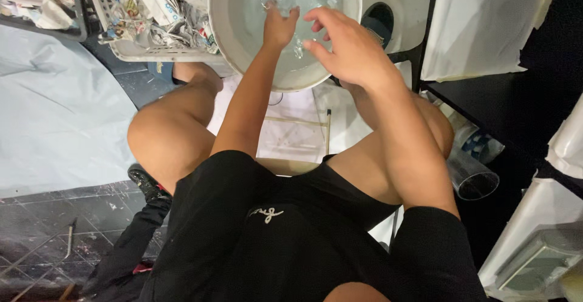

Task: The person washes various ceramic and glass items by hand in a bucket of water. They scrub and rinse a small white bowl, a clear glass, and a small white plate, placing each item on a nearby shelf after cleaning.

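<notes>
A large pale round basin (pixel 226 34) with clear water in it sits in front of my knees. My left hand (pixel 279 25) reaches down into the water with its fingers spread, and the fingertips are blurred by the ripples. Above the basin's right side, my right hand (pixel 345 47) hovers with fingers bent and apart, holding nothing. I am seated, with black shorts and bare knees on both sides.
A white crate (pixel 143 50) full of torn printed paper stands left of the basin. A clear plastic cup (pixel 472 177) lies on the right by a dark table (pixel 486 95) draped with white sheets. A pale sheet (pixel 54 120) covers the floor at left.
</notes>
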